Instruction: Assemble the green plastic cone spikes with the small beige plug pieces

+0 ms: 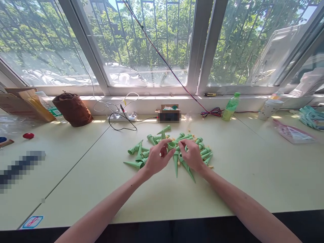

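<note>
Both hands work over a loose pile of green plastic plant watering spikes (176, 165) in the middle of the table. My left hand (159, 157) has thumb and fingers closed around a green spike (172, 145), its round mouth tilted up toward me. Just right of that mouth, the fingers of my right hand (191, 153) are pinched together; what is between them is too small to make out. Long cone-shaped spikes with ribbed collars lie around and under both hands. Small yellowish pieces (179, 162) are scattered among them.
At the back stand a small box (169, 115), a green bottle (230, 107), a paper cup (270, 108) and a brown drawstring bag (73, 109). A power strip (121, 116) with cables lies near the windowsill. A pink dustpan-like item (293, 132) rests at right, a red ball (28, 135) at left.
</note>
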`<control>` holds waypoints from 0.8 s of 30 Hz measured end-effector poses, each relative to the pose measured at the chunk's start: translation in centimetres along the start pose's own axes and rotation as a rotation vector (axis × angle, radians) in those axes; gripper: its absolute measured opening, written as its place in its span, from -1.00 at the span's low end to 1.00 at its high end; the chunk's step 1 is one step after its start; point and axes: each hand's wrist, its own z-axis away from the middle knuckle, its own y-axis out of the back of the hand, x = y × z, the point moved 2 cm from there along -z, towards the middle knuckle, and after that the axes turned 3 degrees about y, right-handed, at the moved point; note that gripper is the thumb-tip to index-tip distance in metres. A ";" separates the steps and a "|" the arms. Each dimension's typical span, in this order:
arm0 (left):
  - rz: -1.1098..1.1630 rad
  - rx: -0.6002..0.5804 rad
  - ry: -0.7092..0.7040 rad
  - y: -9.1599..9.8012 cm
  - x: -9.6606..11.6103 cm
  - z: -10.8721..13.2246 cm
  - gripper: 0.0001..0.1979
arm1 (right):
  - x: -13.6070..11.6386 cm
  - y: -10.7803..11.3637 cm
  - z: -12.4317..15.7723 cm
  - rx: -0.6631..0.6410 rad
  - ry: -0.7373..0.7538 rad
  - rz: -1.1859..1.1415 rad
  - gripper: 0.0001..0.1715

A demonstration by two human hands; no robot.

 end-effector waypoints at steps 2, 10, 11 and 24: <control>0.071 0.003 0.054 -0.6 -0.6 0.7 -0.74 | 0.1 0.2 -0.1 0.023 -0.005 0.002 -0.79; 0.551 -0.122 0.429 -1.9 -1.1 2.9 -0.70 | 0.0 0.3 0.0 0.026 -0.007 0.016 -0.71; 0.604 -0.132 0.471 -1.9 -1.0 2.9 -0.69 | -0.1 0.3 0.0 0.026 -0.005 0.014 -0.71; 0.518 -0.199 0.443 -2.2 -1.0 3.0 -0.67 | 1.3 1.6 -0.9 0.118 -0.011 0.131 -0.70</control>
